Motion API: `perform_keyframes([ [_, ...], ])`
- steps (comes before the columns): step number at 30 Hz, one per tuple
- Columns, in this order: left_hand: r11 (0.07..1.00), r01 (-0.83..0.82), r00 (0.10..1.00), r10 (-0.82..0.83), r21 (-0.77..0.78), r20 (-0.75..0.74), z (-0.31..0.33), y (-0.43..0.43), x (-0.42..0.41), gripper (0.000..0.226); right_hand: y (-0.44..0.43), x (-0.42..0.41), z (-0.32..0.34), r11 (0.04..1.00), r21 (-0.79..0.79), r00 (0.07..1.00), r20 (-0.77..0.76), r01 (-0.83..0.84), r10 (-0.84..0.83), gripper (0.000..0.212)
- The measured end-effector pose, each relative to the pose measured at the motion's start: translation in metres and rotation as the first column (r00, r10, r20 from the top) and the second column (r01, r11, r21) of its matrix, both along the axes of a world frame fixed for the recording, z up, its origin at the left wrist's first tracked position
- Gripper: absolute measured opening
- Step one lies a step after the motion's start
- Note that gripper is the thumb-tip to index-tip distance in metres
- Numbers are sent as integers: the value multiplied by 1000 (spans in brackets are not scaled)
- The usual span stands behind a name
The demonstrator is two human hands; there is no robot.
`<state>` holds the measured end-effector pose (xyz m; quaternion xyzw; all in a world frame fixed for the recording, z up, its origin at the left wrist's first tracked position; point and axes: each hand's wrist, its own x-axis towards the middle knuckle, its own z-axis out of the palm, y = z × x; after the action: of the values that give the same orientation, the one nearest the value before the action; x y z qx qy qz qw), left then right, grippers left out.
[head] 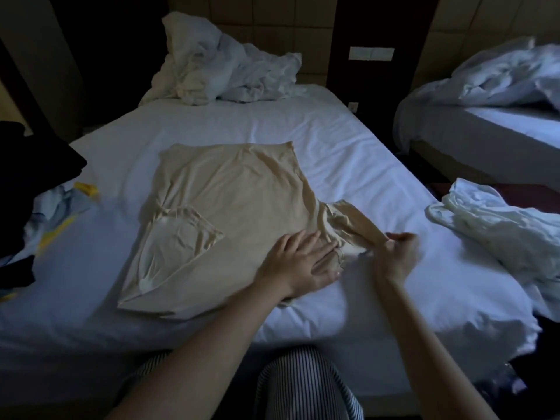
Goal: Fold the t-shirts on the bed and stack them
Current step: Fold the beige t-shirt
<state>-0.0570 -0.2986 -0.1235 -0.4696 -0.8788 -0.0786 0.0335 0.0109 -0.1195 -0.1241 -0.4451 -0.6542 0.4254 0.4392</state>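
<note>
So, the beige t-shirt (230,207) is spread flat in the middle of the bed (303,131), with one sleeve folded in over the body. My left grip (298,265) is open, fingers straight, pressing down on the shirt by the shoulder. My right grip (397,256), a bit blurry, pinches the end of the other sleeve (354,222). There's a heap of white clothes (491,234) at the bed's right edge.

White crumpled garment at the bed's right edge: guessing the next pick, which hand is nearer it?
Right. The right hand grips the beige t-shirt's sleeve, left of the white garment; the left hand presses the shirt farther left.
</note>
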Motion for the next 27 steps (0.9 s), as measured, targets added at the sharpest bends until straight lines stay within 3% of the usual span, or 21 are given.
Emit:
perform_keyframes([
  [4, 994, 9, 998, -2, -113, 64, 4, 1, -1, 70, 4, -11, 2, 996, -20, 952, 291, -91, 93, 48],
  [8, 998, -15, 999, 17, -66, 31, 3, 3, 4, 55, 4, -9, 1, 971, 71, 830, 535, -228, 156, 54],
  [11, 1000, 8, 992, -11, 24, 126, 5, 0, 1, 60, 5, -6, -3, 973, 130, 892, 436, -191, 117, 37],
  [14, 996, 72, 996, -70, -47, 51, 7, -5, -6, 87, 8, -6, -3, 995, 51, 954, 295, -80, 61, 39],
  [16, 980, 83, 995, -71, -181, 74, 7, -1, -3, 68, 8, -8, -1, 1000, 6, 964, 265, -25, 22, 43],
  [18, 979, 71, 986, -40, -190, 163, 8, 5, 2, 52, 6, -7, 2, 998, -26, 956, 287, -53, 58, 51],
  [21, 981, 55, 992, -33, -187, 121, 5, 9, 4, 53, 2, -2, 2, 983, 41, 912, 381, -177, 148, 56],
  [23, 989, 40, 989, -18, -146, 144, 4, 5, 1, 59, 1, -1, 0, 978, 98, 911, 391, -185, 133, 55],
  [25, 995, 89, 994, -86, -47, 63, 4, 1, 0, 64, 0, -2, 1, 991, 54, 955, 279, -123, 103, 56],
  [27, 959, 124, 992, -125, 254, -14, -2, 1, -7, 57, -5, -7, 11, 994, 1, 983, 148, -106, 105, 55],
])
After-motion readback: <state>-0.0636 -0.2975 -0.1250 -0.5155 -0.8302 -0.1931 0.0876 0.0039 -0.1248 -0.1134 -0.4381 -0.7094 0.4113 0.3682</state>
